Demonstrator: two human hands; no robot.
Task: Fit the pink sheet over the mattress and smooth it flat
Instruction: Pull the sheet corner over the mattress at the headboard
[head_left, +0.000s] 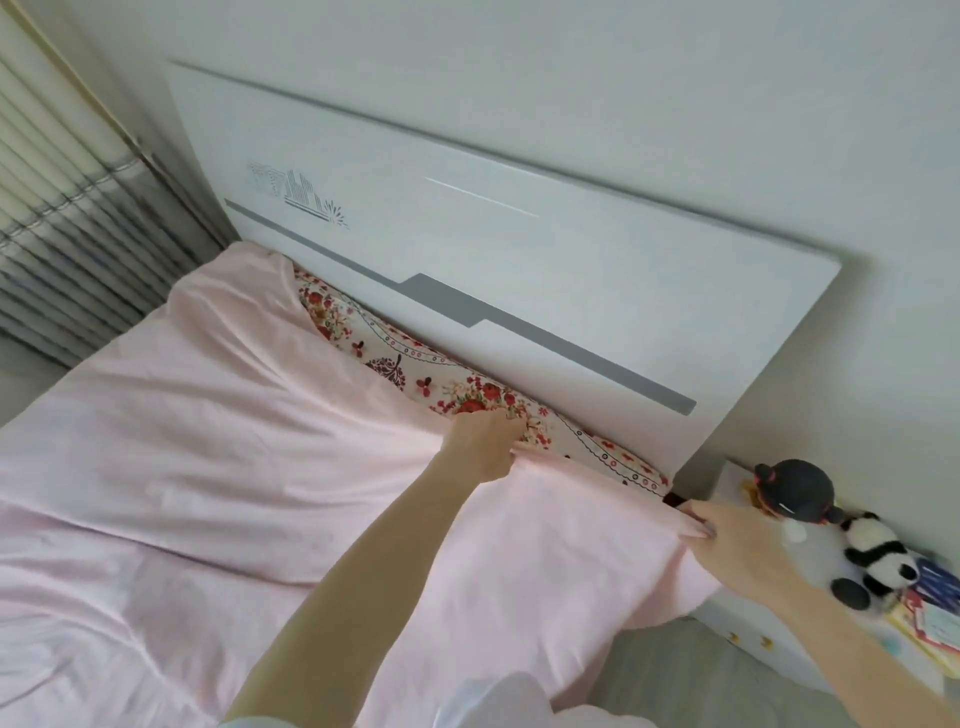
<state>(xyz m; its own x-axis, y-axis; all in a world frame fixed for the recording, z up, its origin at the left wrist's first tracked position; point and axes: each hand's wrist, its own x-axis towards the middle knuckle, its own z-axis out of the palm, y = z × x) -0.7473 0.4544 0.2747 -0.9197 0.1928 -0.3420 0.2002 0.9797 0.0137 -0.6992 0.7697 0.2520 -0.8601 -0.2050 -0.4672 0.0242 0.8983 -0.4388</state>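
Pink sheet (208, 467) is going up to the top of the bed

The pink sheet lies over most of the mattress (415, 374), but it is full of folds. A strip of the flowery mattress shows bare along the white headboard (519, 249). At the far corner the sheet reaches the headboard. So I think the step in hand is pulling the top edge up to the head of the bed.

Each grip is closed on cloth. The left hand (483, 441) has its fingers curled round the top edge of the sheet, by the bare strip. The right hand (737, 540) pinches the sheet at the near corner of the mattress, just beside the little cupboard (769, 660) with the panda toy (878, 556) on it.

Next, I think the 2 hands need to pull the edge toward the headboard until no flowers show. Then the near corner needs tucking down over the mattress corner. After that, flat hands need to sweep the folds out across the bed.
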